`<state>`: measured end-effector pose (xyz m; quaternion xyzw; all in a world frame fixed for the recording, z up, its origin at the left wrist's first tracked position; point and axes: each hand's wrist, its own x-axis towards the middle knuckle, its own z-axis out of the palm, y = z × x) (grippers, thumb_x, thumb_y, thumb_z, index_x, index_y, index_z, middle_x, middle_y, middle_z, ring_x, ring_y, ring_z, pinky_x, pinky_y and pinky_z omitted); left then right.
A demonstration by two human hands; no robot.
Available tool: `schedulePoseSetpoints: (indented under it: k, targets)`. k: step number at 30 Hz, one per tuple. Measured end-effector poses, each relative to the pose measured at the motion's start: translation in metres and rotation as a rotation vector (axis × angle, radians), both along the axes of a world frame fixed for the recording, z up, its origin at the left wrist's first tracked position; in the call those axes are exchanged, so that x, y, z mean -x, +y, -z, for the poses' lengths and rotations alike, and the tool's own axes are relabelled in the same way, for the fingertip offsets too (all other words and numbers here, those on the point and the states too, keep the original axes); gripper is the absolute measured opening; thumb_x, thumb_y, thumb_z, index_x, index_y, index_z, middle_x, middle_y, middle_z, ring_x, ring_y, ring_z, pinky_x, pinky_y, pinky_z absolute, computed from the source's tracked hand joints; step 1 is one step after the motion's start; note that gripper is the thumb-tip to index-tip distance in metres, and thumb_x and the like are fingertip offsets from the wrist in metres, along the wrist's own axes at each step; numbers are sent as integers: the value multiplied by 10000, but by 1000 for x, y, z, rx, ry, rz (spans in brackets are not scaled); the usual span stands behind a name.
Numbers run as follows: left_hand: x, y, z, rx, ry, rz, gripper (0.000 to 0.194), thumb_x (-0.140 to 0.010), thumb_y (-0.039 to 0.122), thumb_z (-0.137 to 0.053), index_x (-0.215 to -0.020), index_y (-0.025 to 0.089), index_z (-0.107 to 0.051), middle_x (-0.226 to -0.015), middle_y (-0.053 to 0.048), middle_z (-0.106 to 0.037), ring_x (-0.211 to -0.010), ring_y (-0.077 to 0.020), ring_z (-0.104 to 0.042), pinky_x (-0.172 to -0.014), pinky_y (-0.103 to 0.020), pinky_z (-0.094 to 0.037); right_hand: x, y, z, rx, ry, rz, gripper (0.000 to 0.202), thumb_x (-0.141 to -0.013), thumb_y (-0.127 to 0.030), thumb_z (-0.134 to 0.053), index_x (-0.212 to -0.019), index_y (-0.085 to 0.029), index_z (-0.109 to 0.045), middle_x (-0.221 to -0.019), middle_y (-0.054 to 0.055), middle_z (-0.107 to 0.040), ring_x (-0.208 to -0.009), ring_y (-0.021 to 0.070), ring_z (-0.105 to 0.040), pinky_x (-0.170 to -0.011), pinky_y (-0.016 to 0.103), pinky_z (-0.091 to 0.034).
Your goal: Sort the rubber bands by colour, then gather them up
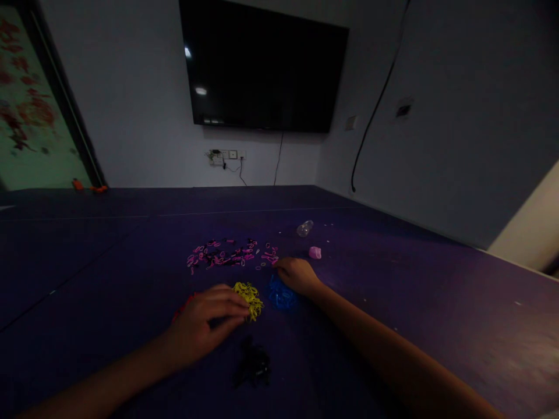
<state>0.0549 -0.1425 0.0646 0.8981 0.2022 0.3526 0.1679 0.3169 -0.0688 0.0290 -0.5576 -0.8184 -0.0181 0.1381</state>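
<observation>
Small rubber bands lie in piles sorted by colour on the purple surface. My left hand (209, 317) is open beside the yellow rubber bands (250, 299), its thumb apart from the fingers and the fingertips at the pile's edge. Partly hidden behind that hand are red rubber bands (184, 306). My right hand (297, 274) reaches over the blue rubber bands (280, 295), its fingers closed together at the edge of scattered pink rubber bands (268, 256); what they pinch is too small to tell. Black rubber bands (253, 365) form a pile nearest me.
A mixed spread of pink and black bands (220, 256) lies beyond my hands. Farther right are a pink lump-shaped object (315, 252) and a clear plastic container (304, 228) on its side. A television (266, 67) hangs on the wall behind the purple surface (131, 250).
</observation>
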Motion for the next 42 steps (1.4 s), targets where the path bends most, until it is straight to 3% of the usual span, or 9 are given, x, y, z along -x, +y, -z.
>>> schedulePoseSetpoints:
  k: [5,9,15,23,32,37,42]
  targets:
    - [33,53,2,-176,-141,-484,205,-845,334,-517,-836,211,-681,-897,-44,-695,-872,-198,-626,-848,-383,-481,0,0,-1,4,-6,3,331,-820,-190,-426,-1064,-226,-646,-1125,46,-646,-965,177,-610,-792,225,-426]
    - [68,93,19,-222,-65,-641,232,-826,349,-493,-812,205,-674,-891,-57,-696,-886,-220,-621,-845,-396,-474,0,0,0,1,-16,3,330,-823,-190,-421,-1063,-219,-645,-1109,49,-652,-968,182,-611,-798,230,-427]
    - [83,111,39,-166,133,-606,268,-830,329,-453,-844,189,-680,-942,-75,-701,-923,-232,-611,-844,-412,-470,0,1,1,-2,5,-3,340,-820,-182,-421,-1074,-220,-644,-1126,46,-645,-999,185,-600,-833,249,-428]
    - [79,111,39,-126,213,-576,278,-846,292,-428,-853,199,-690,-935,-63,-705,-925,-222,-610,-840,-391,-479,-2,3,4,-34,117,7,337,-840,-162,-418,-1089,-221,-637,-1117,40,-652,-999,171,-603,-847,247,-439]
    - [79,114,45,-143,269,-576,281,-841,207,-431,-867,207,-711,-980,-53,-707,-939,-220,-611,-833,-390,-485,-6,5,3,-138,296,-1,296,-907,-255,-396,-1081,-213,-632,-1068,58,-671,-952,177,-623,-817,276,-466]
    - [78,116,47,-136,265,-551,299,-820,148,-424,-864,184,-717,-981,-74,-706,-924,-219,-622,-844,-396,-486,14,8,-8,-146,281,-109,274,-911,-278,-404,-947,-180,-658,-941,71,-685,-870,168,-621,-782,263,-451]
    - [77,117,48,-103,223,-521,329,-765,85,-425,-872,199,-715,-973,-66,-706,-921,-207,-626,-853,-382,-486,49,21,-13,-80,253,-305,260,-909,-188,-389,-823,-167,-634,-850,56,-664,-817,145,-605,-744,242,-439]
